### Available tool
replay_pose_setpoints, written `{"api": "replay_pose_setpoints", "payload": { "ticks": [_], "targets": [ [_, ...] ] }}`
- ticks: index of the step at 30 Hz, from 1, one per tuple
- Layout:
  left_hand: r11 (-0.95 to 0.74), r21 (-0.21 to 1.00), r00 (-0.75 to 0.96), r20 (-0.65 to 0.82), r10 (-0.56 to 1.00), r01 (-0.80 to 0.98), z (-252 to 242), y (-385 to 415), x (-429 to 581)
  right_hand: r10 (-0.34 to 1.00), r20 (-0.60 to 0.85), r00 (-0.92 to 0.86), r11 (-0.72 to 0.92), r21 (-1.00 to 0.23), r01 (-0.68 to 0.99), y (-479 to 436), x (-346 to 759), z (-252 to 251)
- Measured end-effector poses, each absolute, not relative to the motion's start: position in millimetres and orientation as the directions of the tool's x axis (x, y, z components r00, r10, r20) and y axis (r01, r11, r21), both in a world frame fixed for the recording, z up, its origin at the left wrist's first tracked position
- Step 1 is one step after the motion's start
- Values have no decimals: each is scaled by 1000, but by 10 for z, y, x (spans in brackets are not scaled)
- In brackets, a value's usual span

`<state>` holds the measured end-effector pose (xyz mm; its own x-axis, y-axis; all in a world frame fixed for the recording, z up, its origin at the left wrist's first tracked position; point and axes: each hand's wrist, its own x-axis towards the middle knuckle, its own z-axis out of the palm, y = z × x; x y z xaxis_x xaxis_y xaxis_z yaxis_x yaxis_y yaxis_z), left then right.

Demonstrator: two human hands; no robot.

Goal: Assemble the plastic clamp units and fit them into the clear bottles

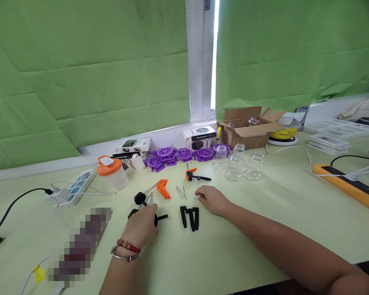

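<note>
My left hand [141, 226] is curled around a black part with a peg sticking out to the right [160, 218], next to a black knob on a metal rod [140, 197]. My right hand [211, 198] rests on the pale green table [233, 246], fingers pinched at something tiny near two metal pins [181, 191]. Between my hands lie three black handles [190, 217]. Orange angled pieces [163, 189] lie just beyond, and a small orange and black clamp [194, 175] is farther back.
Purple plastic wheels [178, 155] and small boxes [199, 138] line the back edge. Glass jars [233, 166] stand right of them before an open cardboard box [249, 127]. An orange-lidded container [112, 172], a power strip [76, 186] and an orange bar [347, 186] flank the area.
</note>
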<state>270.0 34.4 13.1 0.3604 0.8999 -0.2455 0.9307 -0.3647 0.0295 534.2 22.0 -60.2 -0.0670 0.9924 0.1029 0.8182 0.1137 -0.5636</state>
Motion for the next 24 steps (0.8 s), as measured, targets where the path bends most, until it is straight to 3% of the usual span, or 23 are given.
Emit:
{"api": "replay_pose_setpoints", "payload": {
  "ticks": [5,8,13,16,19,24],
  "targets": [
    [-416,30,416,-120,901,909,158,353,2724,994,101,-52,100,-567,817,250,5339,-587],
    [-428,96,435,-68,898,899,173,354,2716,993,100,-68,113,-568,816,240,5317,-564],
    [-435,449,459,62,886,780,198,355,2732,990,104,-100,141,-548,825,238,5292,-557],
    [-440,695,484,150,862,568,208,338,2807,986,117,-120,164,-536,828,263,5270,-547],
    [-324,890,494,135,859,320,161,308,2924,972,155,-178,233,-505,831,306,5217,-511],
    [-9,1000,505,17,863,-17,18,269,3121,948,213,-238,309,-426,850,434,5009,-369]
  ]
}}
